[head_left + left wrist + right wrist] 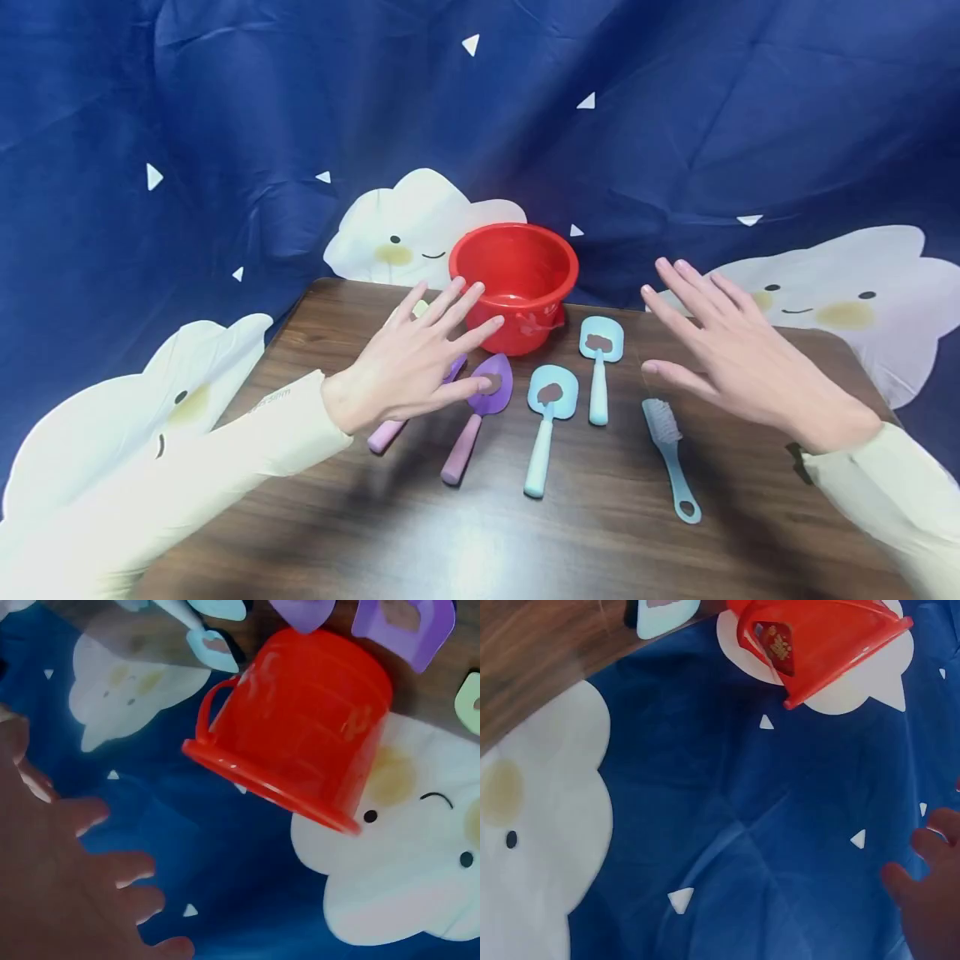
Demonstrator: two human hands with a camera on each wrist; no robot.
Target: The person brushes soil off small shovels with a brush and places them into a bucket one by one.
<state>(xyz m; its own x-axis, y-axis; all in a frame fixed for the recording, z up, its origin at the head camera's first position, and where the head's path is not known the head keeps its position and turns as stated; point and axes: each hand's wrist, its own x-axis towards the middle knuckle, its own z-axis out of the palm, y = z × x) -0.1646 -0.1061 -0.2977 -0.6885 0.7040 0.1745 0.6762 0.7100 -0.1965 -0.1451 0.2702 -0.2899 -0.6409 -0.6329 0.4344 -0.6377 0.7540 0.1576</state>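
My left hand (420,358) is held up over the left part of the table, fingers straight and spread, with nothing in it. It partly hides a purple tool with a pink handle (387,436) and a light green piece (421,307). Beside it lies a purple pointed trowel (491,395). Two light blue toy shovels (539,458) (598,396) lie in the middle. My right hand (742,358) hovers with fingers extended above a light blue brush (670,446). Behind the tools stands a red bucket (517,325), upright, also seen in the left wrist view.
The dark wooden table (360,533) ends just behind the bucket. A blue cloth (375,92) with white clouds and small triangles hangs beyond its back edge. The bucket's handle (204,712) hangs at its side.
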